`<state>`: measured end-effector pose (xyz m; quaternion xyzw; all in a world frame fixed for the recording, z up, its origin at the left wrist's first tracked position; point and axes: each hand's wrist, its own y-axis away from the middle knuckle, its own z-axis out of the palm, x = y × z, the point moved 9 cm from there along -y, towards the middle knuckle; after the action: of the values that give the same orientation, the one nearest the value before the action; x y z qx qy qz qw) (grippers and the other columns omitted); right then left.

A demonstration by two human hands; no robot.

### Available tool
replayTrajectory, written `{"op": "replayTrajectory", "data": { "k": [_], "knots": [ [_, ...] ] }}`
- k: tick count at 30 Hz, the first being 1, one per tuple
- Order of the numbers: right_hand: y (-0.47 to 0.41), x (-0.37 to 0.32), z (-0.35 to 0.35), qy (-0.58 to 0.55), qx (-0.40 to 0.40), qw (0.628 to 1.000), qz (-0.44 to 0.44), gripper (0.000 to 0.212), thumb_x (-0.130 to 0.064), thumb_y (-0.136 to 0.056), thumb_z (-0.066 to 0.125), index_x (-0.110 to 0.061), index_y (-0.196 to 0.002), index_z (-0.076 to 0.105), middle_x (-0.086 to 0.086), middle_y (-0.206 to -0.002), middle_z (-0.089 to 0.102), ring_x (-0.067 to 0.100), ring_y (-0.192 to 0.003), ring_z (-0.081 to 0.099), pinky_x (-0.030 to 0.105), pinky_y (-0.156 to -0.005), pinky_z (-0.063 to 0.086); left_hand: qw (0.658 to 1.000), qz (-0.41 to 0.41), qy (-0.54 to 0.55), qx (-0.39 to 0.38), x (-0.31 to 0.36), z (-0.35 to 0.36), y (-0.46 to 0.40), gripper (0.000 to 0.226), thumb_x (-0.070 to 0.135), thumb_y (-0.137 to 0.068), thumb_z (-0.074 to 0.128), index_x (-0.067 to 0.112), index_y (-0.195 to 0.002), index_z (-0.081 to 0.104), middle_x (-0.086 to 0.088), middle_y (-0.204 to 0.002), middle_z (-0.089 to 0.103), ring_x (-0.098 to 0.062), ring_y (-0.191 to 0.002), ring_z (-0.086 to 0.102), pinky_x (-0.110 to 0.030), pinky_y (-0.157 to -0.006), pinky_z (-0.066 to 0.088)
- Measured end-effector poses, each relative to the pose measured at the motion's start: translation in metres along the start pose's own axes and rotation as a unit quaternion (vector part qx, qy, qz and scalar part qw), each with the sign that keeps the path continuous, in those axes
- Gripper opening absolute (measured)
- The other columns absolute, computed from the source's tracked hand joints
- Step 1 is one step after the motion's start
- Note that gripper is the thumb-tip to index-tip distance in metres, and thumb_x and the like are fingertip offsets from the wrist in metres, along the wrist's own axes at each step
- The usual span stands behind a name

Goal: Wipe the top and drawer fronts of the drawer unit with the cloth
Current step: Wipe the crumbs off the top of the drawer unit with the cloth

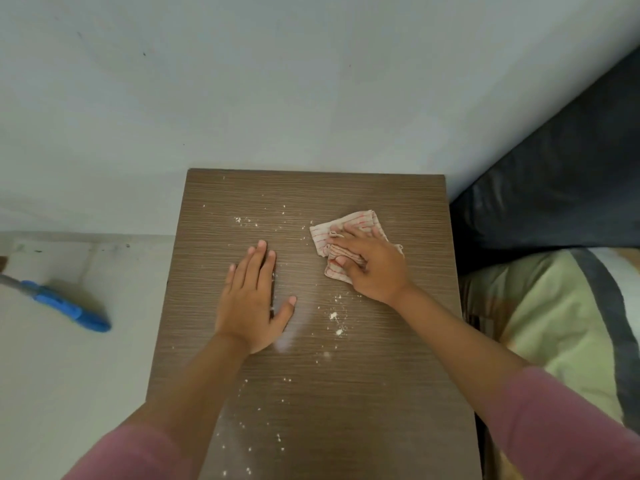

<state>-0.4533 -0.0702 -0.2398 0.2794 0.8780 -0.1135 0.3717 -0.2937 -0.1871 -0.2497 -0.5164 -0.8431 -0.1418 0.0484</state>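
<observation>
Cloth (349,233) partly under rt hand (375,268); drawer unit (311,393) front off-frame.

Soft, even, slightly dim light fills the view. A pale sheen lies on the tabletop (381,393) just beside the left hand (251,299), which casts a thin dark shadow along its right edge. Detail is soft overall. The sleeves (138,455) at the bottom edge blur and stretch.

We lay our left hand (251,299) flat on the brown top of the drawer unit (381,393), fingers straight. Our right hand (375,268) grips the striped cloth (349,225) against the top, with white crumbs (333,315) scattered around both hands.
</observation>
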Motion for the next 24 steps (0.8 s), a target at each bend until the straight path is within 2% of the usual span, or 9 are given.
{"op": "replayTrajectory", "data": {
  "k": [7,10,14,20,24],
  "knots": [
    [0.061,-0.018,0.017,-0.036,-0.007,0.998,0.044,0.034,-0.016,-0.088,0.061,-0.027,-0.12,0.063,-0.021,-0.126,0.053,-0.007,-0.126,0.033,0.026,-0.114,0.009,0.996,0.01,0.09,0.022,-0.001,-0.01,0.02,0.087,0.06,-0.081,0.036,0.008,-0.146,0.012,-0.008,-0.155,0.013,-0.022,-0.142,0.009,-0.041,-0.112,0.003],
    [0.089,-0.024,0.025,-0.045,-0.001,0.997,0.056,0.032,-0.018,-0.088,0.061,-0.026,-0.119,0.063,-0.024,-0.124,0.05,-0.005,-0.127,0.035,0.024,-0.114,0.009,0.994,0.006,0.11,0.026,-0.007,-0.006,0.065,0.085,0.059,-0.083,0.039,0.007,-0.146,0.014,-0.007,-0.155,0.013,-0.022,-0.142,0.009,-0.043,-0.113,0.006],
    [0.123,-0.031,0.037,-0.041,0.014,0.997,0.061,0.034,-0.026,-0.085,0.058,-0.024,-0.118,0.064,-0.015,-0.126,0.058,-0.003,-0.127,0.037,0.027,-0.114,0.012,0.991,-0.027,0.129,0.034,-0.027,-0.001,0.138,0.083,0.058,-0.084,0.042,0.008,-0.145,0.018,-0.005,-0.155,0.012,-0.022,-0.143,0.009,-0.046,-0.112,0.009],
    [0.161,-0.039,0.048,-0.024,0.031,0.996,0.077,0.041,-0.043,-0.084,0.051,-0.024,-0.118,0.064,-0.011,-0.126,0.06,-0.004,-0.127,0.038,0.024,-0.114,0.013,0.994,-0.05,0.097,0.017,-0.047,0.02,0.217,0.08,0.06,-0.084,0.037,0.005,-0.141,0.026,-0.009,-0.153,0.019,-0.029,-0.139,0.02,-0.051,-0.108,0.02],
    [0.178,-0.045,0.054,-0.023,0.031,0.996,0.083,0.035,-0.032,-0.086,0.056,-0.025,-0.119,0.063,-0.013,-0.126,0.059,-0.004,-0.128,0.037,0.021,-0.113,0.011,0.998,-0.043,0.052,0.014,-0.049,0.028,0.219,0.082,0.058,-0.083,0.039,0.003,-0.142,0.024,-0.011,-0.153,0.017,-0.028,-0.14,0.016,-0.047,-0.11,0.019]
  ]
}}
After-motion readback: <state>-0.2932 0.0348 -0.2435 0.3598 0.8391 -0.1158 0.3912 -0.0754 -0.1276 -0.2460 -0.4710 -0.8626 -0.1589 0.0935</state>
